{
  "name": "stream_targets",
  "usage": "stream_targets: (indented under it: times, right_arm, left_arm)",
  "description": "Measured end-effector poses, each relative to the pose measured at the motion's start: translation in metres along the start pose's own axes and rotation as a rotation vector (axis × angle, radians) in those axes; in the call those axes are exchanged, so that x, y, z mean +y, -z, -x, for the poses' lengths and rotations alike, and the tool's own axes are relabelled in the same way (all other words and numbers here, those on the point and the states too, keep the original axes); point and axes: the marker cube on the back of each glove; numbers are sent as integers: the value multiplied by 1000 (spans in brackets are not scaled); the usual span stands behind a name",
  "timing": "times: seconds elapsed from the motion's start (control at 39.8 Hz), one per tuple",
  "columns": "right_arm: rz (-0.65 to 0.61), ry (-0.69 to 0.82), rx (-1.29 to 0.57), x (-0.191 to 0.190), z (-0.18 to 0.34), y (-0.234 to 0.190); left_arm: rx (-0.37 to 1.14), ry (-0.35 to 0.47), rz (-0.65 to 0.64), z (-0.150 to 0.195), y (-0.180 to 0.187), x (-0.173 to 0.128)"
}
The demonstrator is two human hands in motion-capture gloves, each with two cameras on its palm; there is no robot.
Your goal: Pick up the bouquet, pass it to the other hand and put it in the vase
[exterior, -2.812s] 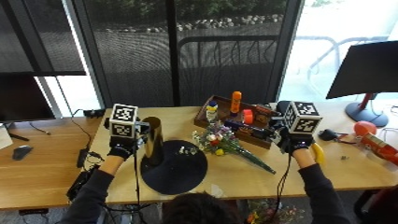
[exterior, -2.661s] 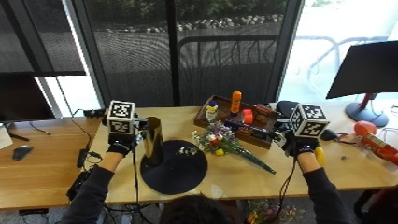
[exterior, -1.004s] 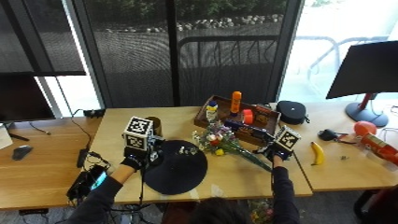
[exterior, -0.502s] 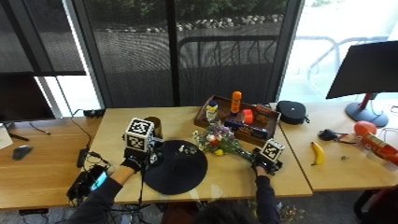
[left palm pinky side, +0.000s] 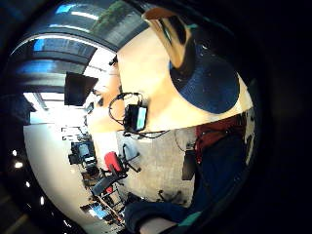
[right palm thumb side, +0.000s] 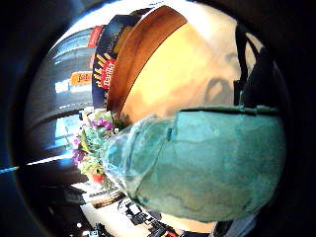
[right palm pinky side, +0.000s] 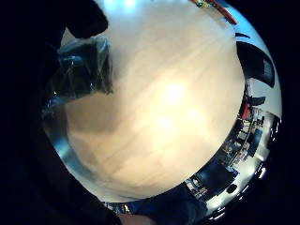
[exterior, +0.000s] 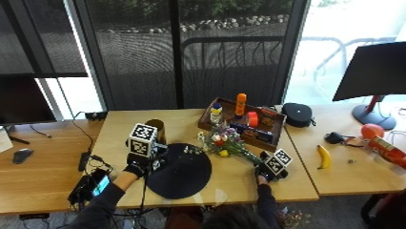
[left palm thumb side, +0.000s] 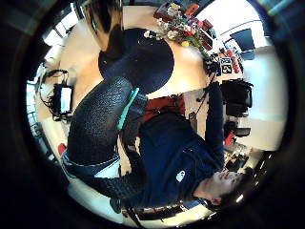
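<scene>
The bouquet [exterior: 223, 143] lies on the table with its mixed flowers toward the wooden tray and its green-wrapped stems [exterior: 250, 158] pointing to the front edge. My right hand [exterior: 266, 172] is at the stem end; the green wrap [right palm thumb side: 207, 163] fills its thumb side view, and a dark finger curls beside the wrap end [right palm pinky side: 82, 70]. The dark vase [exterior: 155, 130] stands upright at the back edge of a round black mat [exterior: 181, 171]. My left hand [exterior: 135, 168] rests at the mat's left edge, fingers relaxed, holding nothing. The vase [left palm pinky side: 170, 39] and mat [left palm pinky side: 209, 83] show near it.
A wooden tray [exterior: 266, 136] with bottles and boxes stands behind the bouquet. A banana [exterior: 323, 156], a black pouch [exterior: 297, 114] and a monitor [exterior: 374, 71] are to the right. A phone with cables [exterior: 92, 185] lies at the front left.
Both hands have come down from raised positions. My right hand moved left and forward to the bouquet's stem end. My left hand settled at the mat beside the vase.
</scene>
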Motion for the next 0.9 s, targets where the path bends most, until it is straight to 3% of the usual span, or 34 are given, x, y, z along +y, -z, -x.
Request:
stream_targets:
  times: [0.1, 0.3, 0.4, 0.48, 0.55, 0.63, 0.8, 0.9]
  right_arm:
    - [13, -54, 36, 0, -6, -4]
    - [-4, 20, -145, -10, 1, 11]
    - [85, 81, -382, 0, 11, 27]
    - [215, -40, -444, 10, 9, 34]
    - [351, -123, -517, 19, 17, 42]
    - [333, -109, -565, 21, 28, 51]
    - [193, 288, -781, 26, 75, 72]
    - [294, 317, -799, 44, 99, 72]
  left_arm:
    - [-17, -5, 22, -3, -4, -3]
    - [-33, -19, 39, -12, -2, -4]
    - [-14, -38, 63, -18, -3, -3]
    - [33, -54, 86, -22, -2, -6]
    - [116, -59, 106, -27, 1, -11]
    - [230, -65, 124, -33, 7, -20]
    - [578, -112, 117, -49, 24, -50]
    - [838, -140, 59, -66, 38, -72]
